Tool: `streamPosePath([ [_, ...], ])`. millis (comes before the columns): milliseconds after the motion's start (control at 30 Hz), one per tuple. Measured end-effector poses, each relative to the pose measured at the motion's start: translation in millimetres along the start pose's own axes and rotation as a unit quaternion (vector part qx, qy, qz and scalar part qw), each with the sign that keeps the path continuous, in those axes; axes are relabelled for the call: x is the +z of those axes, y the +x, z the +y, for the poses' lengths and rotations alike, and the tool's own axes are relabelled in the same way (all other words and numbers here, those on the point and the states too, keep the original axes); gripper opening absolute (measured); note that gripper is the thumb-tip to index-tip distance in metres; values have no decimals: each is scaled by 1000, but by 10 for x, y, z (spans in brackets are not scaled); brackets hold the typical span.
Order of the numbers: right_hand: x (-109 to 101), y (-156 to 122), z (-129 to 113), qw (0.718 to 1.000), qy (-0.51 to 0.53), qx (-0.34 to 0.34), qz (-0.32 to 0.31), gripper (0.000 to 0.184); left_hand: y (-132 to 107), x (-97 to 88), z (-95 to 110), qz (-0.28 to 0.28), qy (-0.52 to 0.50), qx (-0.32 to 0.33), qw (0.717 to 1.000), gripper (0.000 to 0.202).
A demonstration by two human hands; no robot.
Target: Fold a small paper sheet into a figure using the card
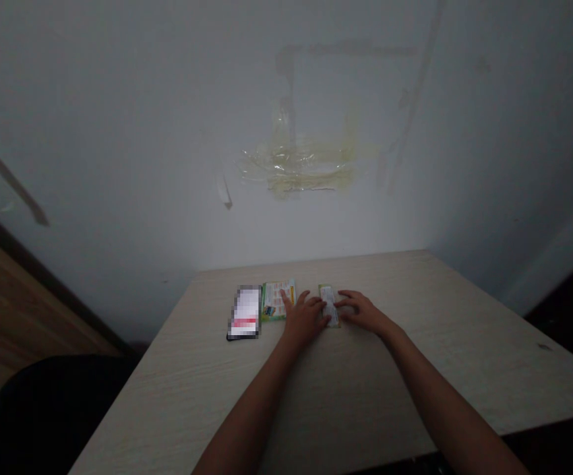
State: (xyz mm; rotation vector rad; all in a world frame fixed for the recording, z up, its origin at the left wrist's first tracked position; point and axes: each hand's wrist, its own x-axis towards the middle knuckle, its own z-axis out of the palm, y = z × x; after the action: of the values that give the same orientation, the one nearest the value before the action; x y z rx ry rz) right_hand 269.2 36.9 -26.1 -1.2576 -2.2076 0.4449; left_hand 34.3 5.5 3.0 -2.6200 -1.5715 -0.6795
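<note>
A small green-and-white packet lies flat on the pale wooden table. My right hand rests on the table with its fingertips on the packet's right edge, fingers stretched out. My left hand lies flat beside the packet, its fingers touching the packet's left edge, and its thumb reaches onto a green printed leaflet. Neither hand has lifted anything.
A phone with a lit screen lies left of the leaflet. The table stands against a white wall with old tape marks. A dark chair or cushion sits at the lower left, beside wooden panelling.
</note>
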Motion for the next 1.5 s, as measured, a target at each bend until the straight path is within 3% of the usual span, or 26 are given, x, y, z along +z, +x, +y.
streamPosePath([
  [267,82,22,-197,998,-63,-11,13,22,-120,-119,-59,-12,16,-8,1000,32],
  [733,86,101,-188,993,-117,2,30,20,-223,-66,-80,-12,46,4,999,34],
  [1500,97,251,-395,972,-219,77,33,28,-225,-72,-78,-14,36,-5,999,34],
])
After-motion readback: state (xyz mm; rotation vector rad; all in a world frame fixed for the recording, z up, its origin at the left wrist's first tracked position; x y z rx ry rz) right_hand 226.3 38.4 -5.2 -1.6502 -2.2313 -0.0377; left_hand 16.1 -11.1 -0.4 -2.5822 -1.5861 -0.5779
